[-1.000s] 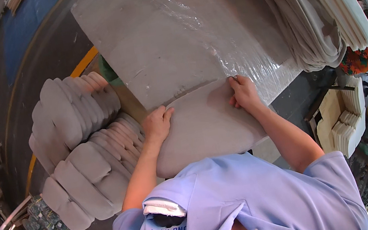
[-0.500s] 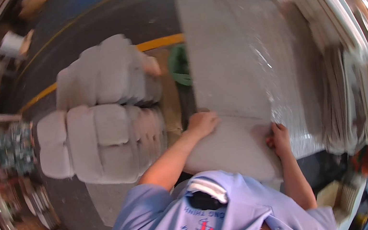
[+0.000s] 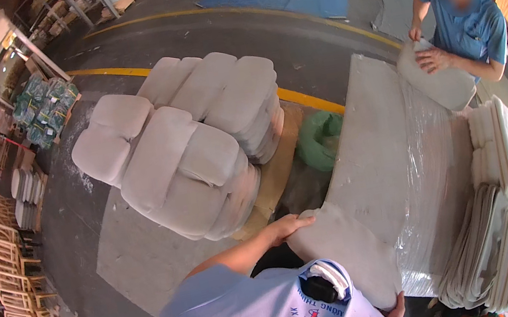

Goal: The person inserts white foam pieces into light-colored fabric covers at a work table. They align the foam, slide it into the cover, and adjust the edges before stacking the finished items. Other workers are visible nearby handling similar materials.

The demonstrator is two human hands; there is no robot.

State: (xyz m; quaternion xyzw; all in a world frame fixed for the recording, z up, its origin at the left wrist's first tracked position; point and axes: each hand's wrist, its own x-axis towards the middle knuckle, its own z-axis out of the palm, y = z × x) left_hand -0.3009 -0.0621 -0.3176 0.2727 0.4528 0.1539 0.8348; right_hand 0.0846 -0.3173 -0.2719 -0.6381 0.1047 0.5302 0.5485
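A light grey, rounded seat cushion [image 3: 343,251] lies at the near edge of the work table [image 3: 366,146], close against my body. My left hand [image 3: 289,227] grips its far left corner, thumb on top and the other fingers mostly out of sight beneath. At the opposite, near right edge, my right hand [image 3: 397,309] is closed on the same cushion; only part of this hand shows past my shirt. Clear plastic film [image 3: 418,198] covers the table's right part. Beside it, flat grey cushion covers or pads [image 3: 474,249] are stacked on edge.
Left of me stand piles of grey cushions [image 3: 161,167] on brown sheeting. A green bag [image 3: 320,140] sits between them and the table. Across the table a co-worker [image 3: 463,23] handles another cushion [image 3: 432,78]. White pads [image 3: 497,144] line the right side; wooden frames [image 3: 12,279] stand far left.
The view has swung, bringing the co-worker and the far floor into sight. The cushion now sits angled nearer my body, with my right hand lower along its edge.
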